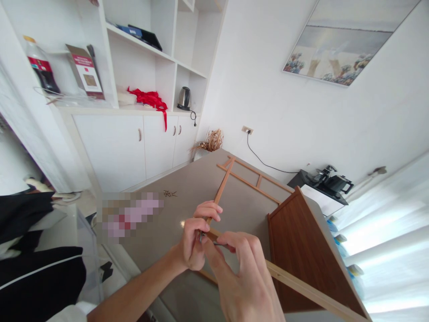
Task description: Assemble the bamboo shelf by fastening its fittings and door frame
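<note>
My left hand (pixel 197 237) is closed around the end of a wooden strip (pixel 224 185), part of a light wooden frame reaching back across the table. Close against it, my right hand (pixel 243 264) pinches a thin metal rod (pixel 220 244), which looks like a hex key. Between the fingers of both hands a small dark metal piece (pixel 202 236) shows at the joint; most of it is hidden. A pale wooden bar (pixel 295 284) runs from beneath my right hand toward the lower right.
On the grey table (pixel 181 212) lie several small screws (pixel 170 193). A brown wooden panel (pixel 308 250) stands at the right, with a ladder-like wooden frame (pixel 258 181) behind. A black kettle set (pixel 335 181) is at the far edge. White shelving (pixel 110 147) lines the left wall.
</note>
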Tool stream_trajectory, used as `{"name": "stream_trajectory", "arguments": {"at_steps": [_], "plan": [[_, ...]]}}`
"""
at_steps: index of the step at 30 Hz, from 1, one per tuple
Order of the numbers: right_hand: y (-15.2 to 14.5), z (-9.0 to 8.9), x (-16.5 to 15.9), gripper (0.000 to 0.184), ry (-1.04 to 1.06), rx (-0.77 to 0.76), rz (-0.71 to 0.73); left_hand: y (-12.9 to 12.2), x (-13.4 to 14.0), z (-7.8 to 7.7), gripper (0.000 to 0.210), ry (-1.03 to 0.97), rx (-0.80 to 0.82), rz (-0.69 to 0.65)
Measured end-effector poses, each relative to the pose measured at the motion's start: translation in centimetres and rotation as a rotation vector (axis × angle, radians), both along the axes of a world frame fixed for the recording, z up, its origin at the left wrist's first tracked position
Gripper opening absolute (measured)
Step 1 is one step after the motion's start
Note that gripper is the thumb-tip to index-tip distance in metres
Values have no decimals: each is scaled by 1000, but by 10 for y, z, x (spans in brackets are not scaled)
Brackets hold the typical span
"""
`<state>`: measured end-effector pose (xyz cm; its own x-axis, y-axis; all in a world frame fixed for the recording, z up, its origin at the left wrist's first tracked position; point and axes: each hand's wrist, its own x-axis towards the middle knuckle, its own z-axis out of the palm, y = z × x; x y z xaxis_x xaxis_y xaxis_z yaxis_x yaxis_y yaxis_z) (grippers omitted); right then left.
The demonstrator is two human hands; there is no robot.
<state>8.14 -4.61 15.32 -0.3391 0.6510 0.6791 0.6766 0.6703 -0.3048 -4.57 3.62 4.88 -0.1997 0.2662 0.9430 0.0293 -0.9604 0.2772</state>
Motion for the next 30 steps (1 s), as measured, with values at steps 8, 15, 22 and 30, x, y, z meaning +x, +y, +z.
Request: {"name": "stream_trajectory", "arguments": {"at_steps": [8, 15, 22, 30], "plan": [[4, -19, 14, 29, -5, 102, 73, 0, 2, 1, 14, -19, 13, -22], [9, -17, 15, 26, -77, 140, 54, 0, 2, -2, 15, -22, 10, -39], [8, -11, 15, 29, -133, 123, 67, -1, 0, 3, 14, 4, 9, -12], [7, -20, 9, 24, -184, 243, -41, 0, 1, -1, 14, -13, 8, -22]]}}
